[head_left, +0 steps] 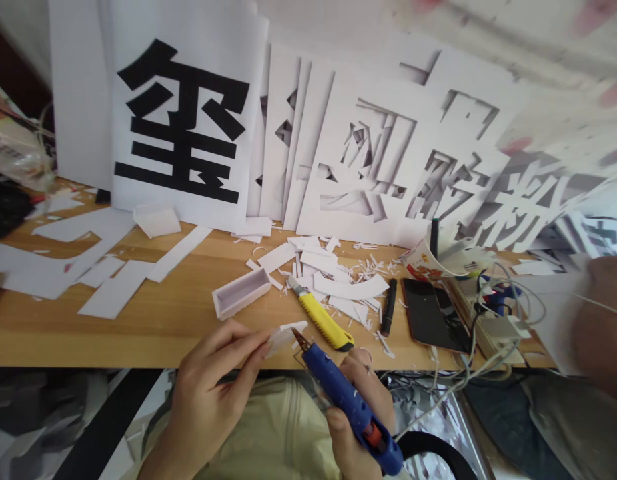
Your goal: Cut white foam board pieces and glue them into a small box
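My left hand [215, 383] pinches a small white foam board piece [284, 339] between thumb and fingertips, just past the table's front edge. From the right, my right hand [361, 407] is wrapped round a blue glue gun [345, 400]. Its metal nozzle points up and left, right beside the piece's edge; whether they touch I cannot tell. Behind them lies a yellow utility knife [322, 320] on the wooden table. An open white box-shaped piece [241, 293] sits left of the knife.
White scraps [333, 273] lie behind the knife. A black marker [389, 307], a phone [435, 315], a cup [428, 260] and tangled cables are at right. Cut-out boards and a sheet with a black character [183, 133] stand behind. Another person's arm [603, 320] is far right.
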{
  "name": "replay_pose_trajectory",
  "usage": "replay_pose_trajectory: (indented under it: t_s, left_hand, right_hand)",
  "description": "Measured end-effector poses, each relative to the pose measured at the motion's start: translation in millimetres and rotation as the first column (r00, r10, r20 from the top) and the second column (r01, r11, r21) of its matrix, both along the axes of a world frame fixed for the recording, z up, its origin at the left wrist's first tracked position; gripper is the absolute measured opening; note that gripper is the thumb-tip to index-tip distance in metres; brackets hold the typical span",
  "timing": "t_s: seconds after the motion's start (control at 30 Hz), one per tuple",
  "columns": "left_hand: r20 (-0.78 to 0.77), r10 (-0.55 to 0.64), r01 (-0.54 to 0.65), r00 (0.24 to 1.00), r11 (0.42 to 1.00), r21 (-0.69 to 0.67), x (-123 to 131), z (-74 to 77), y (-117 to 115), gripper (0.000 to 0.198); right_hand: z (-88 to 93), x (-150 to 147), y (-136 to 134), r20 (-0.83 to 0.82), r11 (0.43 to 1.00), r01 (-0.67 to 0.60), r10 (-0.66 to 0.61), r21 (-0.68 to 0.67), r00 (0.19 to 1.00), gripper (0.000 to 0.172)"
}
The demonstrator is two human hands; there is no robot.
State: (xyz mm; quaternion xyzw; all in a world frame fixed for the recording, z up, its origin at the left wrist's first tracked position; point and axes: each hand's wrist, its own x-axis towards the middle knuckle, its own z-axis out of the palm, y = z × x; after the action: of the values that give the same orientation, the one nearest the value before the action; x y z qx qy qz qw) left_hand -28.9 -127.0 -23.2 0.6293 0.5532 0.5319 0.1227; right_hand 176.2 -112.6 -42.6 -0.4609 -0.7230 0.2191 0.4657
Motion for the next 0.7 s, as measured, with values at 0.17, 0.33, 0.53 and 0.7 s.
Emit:
replay_pose_trajectory:
  t_s: [0.17,0.33,0.53,0.7]
  left_hand:
    - [-0.012,0.020,-0.020,1.000,1.000,0.002,-1.6,2.3,0.2,0.023]
    - [-0.016,0.030,-0.030,0.999,0.999,-0.019,-2.5,1.7,-0.9,0.024]
    - [-0.020,0.040,-0.040,0.999,0.999,-0.009,-3.3,0.3,-2.0,0.024]
    - [-0.019,0.051,-0.051,0.999,0.998,-0.023,-3.4,0.5,-2.7,0.026]
  right_hand:
    - [-4.2,4.7,2.0,-0.014,1.000,-0.018,0.018,0.015,1.000,0.052]
    - [-8.7,5.6,0.7,-0.015,1.000,0.000,0.000,-0.003,1.000,0.055]
    - [-7.3,6.9,-0.1,-0.015,1.000,0.021,-0.021,-0.007,1.000,0.056]
    - [-8.5,6.9,1.9,-0.005,0.999,0.043,-0.043,0.000,0.999,0.057]
